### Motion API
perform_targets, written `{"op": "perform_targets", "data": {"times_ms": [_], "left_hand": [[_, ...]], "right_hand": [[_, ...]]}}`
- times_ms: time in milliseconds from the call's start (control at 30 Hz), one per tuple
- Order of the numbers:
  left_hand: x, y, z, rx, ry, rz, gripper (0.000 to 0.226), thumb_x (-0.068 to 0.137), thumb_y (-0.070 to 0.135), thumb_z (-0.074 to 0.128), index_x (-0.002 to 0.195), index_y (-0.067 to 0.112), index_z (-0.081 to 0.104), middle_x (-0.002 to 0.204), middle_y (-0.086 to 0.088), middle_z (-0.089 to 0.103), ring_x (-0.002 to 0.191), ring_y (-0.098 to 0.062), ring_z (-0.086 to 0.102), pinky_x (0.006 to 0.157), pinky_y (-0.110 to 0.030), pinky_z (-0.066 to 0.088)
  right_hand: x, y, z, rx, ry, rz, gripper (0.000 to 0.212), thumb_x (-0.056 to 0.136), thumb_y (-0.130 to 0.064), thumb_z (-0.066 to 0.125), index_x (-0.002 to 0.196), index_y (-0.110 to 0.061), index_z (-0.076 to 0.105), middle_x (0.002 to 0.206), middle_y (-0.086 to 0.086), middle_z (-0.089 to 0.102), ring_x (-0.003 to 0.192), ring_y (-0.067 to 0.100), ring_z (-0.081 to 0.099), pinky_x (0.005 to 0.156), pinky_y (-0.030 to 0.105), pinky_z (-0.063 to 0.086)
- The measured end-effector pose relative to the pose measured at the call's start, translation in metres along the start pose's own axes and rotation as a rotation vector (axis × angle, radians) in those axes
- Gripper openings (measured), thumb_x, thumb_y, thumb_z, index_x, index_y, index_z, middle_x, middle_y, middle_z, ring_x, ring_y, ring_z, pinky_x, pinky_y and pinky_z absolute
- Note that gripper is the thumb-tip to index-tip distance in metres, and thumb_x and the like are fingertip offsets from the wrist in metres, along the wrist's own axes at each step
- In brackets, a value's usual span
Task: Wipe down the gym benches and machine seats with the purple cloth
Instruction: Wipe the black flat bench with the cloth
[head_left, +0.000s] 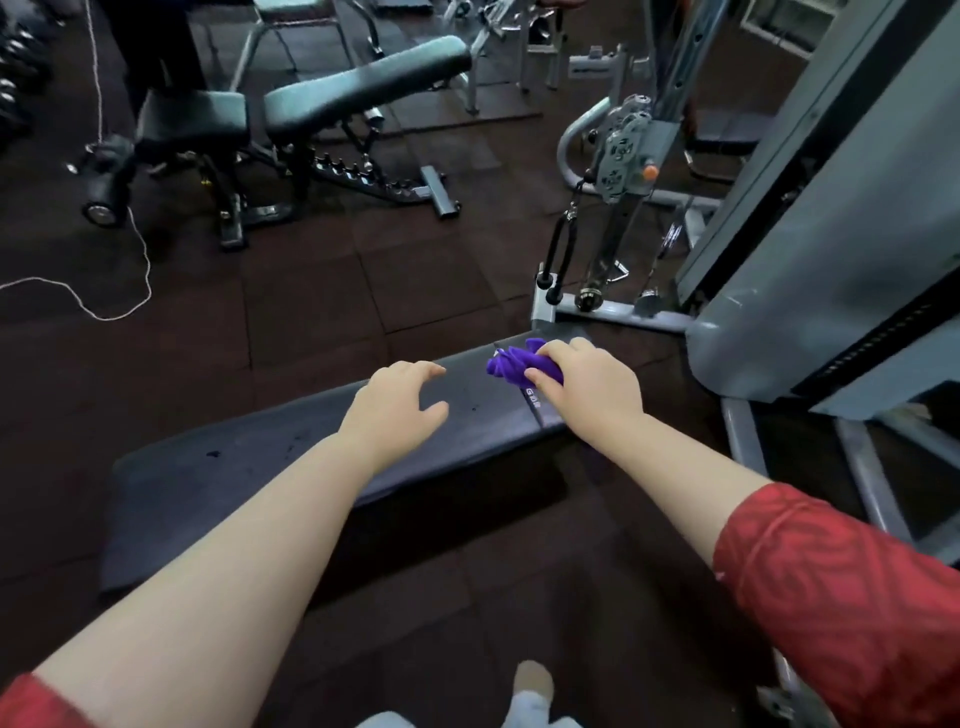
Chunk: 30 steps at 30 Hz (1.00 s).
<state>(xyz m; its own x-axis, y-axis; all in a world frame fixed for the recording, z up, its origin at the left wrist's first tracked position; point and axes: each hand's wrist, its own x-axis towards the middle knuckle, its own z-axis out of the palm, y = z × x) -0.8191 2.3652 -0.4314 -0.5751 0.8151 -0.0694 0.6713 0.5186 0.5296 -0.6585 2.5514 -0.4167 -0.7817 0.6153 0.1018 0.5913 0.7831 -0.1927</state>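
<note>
Centre frame, the left grip (395, 410) lies over the bench (249, 462), fingers loosely spread, holding nothing. Right of it, the right grip (589, 387) clutches the bunched purple cloth (511, 364) on the bench's far end. Upper left: an incline bench (363, 83).

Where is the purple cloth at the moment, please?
The purple cloth is right of centre in the head view, gripped by the right hand on the far end of the flat black bench, beside the grey machine.
</note>
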Motion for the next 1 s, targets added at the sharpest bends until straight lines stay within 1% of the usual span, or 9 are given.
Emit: {"op": "perform_targets", "data": {"times_ms": [100, 233, 400, 567, 667, 767, 833, 933, 1000], "left_hand": [[0.019, 0.016, 0.016, -0.020, 0.013, -0.051, 0.048, 0.085, 0.033, 0.056, 0.133, 0.027, 0.050, 0.130, 0.003, 0.055, 0.122, -0.020, 0.048, 0.100, -0.042, 0.043], [0.043, 0.026, 0.031, -0.029, 0.025, -0.081, 0.048, 0.086, 0.032, 0.056, 0.133, 0.026, 0.050, 0.131, 0.004, 0.055, 0.123, -0.018, 0.047, 0.102, -0.041, 0.041], [0.075, 0.010, 0.055, -0.003, 0.031, -0.093, 0.048, 0.086, 0.033, 0.055, 0.133, 0.029, 0.049, 0.129, 0.005, 0.055, 0.122, -0.017, 0.047, 0.099, -0.040, 0.043], [0.101, -0.030, 0.095, -0.001, 0.078, -0.129, 0.046, 0.086, 0.033, 0.057, 0.131, 0.030, 0.051, 0.128, 0.005, 0.056, 0.121, -0.018, 0.048, 0.100, -0.043, 0.042], [0.113, -0.057, 0.126, 0.014, 0.099, -0.135, 0.046, 0.086, 0.034, 0.058, 0.132, 0.030, 0.050, 0.129, 0.005, 0.055, 0.122, -0.018, 0.047, 0.100, -0.041, 0.041], [0.128, -0.089, 0.159, 0.041, 0.116, -0.145, 0.047, 0.087, 0.034, 0.058, 0.133, 0.029, 0.049, 0.131, 0.005, 0.054, 0.124, -0.018, 0.045, 0.101, -0.040, 0.041], [0.138, -0.113, 0.184, 0.067, 0.140, -0.144, 0.047, 0.087, 0.035, 0.058, 0.133, 0.029, 0.049, 0.132, 0.005, 0.053, 0.125, -0.018, 0.045, 0.101, -0.041, 0.041], [0.153, -0.149, 0.226, 0.108, 0.173, -0.142, 0.050, 0.086, 0.038, 0.059, 0.134, 0.029, 0.048, 0.135, 0.004, 0.052, 0.126, -0.019, 0.044, 0.102, -0.041, 0.040], [0.162, -0.169, 0.254, 0.129, 0.202, -0.154, 0.054, 0.085, 0.040, 0.061, 0.135, 0.027, 0.047, 0.137, 0.002, 0.052, 0.128, -0.020, 0.044, 0.103, -0.041, 0.040]], "right_hand": [[0.028, 0.029, -0.003, 0.009, -0.013, -0.051, 0.030, 0.090, -0.051, 0.050, 0.107, -0.028, 0.059, 0.096, 0.002, 0.056, 0.091, 0.025, 0.058, 0.067, 0.035, 0.047], [0.058, 0.050, 0.006, 0.008, -0.010, -0.088, 0.030, 0.090, -0.051, 0.050, 0.107, -0.028, 0.059, 0.094, 0.002, 0.055, 0.089, 0.025, 0.058, 0.064, 0.033, 0.043], [0.087, 0.062, 0.045, 0.023, 0.016, -0.103, 0.030, 0.091, -0.051, 0.049, 0.108, -0.029, 0.058, 0.094, 0.000, 0.055, 0.090, 0.023, 0.058, 0.063, 0.033, 0.044], [0.111, 0.070, 0.110, 0.085, 0.045, -0.097, 0.030, 0.091, -0.052, 0.048, 0.108, -0.030, 0.057, 0.095, 0.000, 0.055, 0.090, 0.023, 0.058, 0.066, 0.034, 0.046], [0.123, 0.077, 0.155, 0.087, 0.068, -0.099, 0.030, 0.091, -0.053, 0.047, 0.108, -0.030, 0.057, 0.094, 0.001, 0.055, 0.088, 0.024, 0.059, 0.062, 0.032, 0.040], [0.135, 0.086, 0.204, 0.085, 0.090, -0.117, 0.030, 0.091, -0.053, 0.047, 0.109, -0.031, 0.056, 0.094, 0.000, 0.054, 0.089, 0.023, 0.058, 0.061, 0.031, 0.039], [0.142, 0.093, 0.241, 0.081, 0.099, -0.131, 0.030, 0.091, -0.053, 0.047, 0.109, -0.030, 0.057, 0.093, 0.000, 0.054, 0.089, 0.023, 0.058, 0.061, 0.032, 0.042], [0.145, 0.109, 0.298, 0.100, 0.105, -0.111, 0.028, 0.090, -0.052, 0.048, 0.105, -0.031, 0.058, 0.096, -0.001, 0.055, 0.091, 0.023, 0.058, 0.066, 0.037, 0.050], [0.144, 0.119, 0.337, 0.078, 0.107, -0.102, 0.028, 0.090, -0.052, 0.048, 0.106, -0.030, 0.057, 0.096, 0.000, 0.055, 0.092, 0.025, 0.058, 0.067, 0.037, 0.049]]}}
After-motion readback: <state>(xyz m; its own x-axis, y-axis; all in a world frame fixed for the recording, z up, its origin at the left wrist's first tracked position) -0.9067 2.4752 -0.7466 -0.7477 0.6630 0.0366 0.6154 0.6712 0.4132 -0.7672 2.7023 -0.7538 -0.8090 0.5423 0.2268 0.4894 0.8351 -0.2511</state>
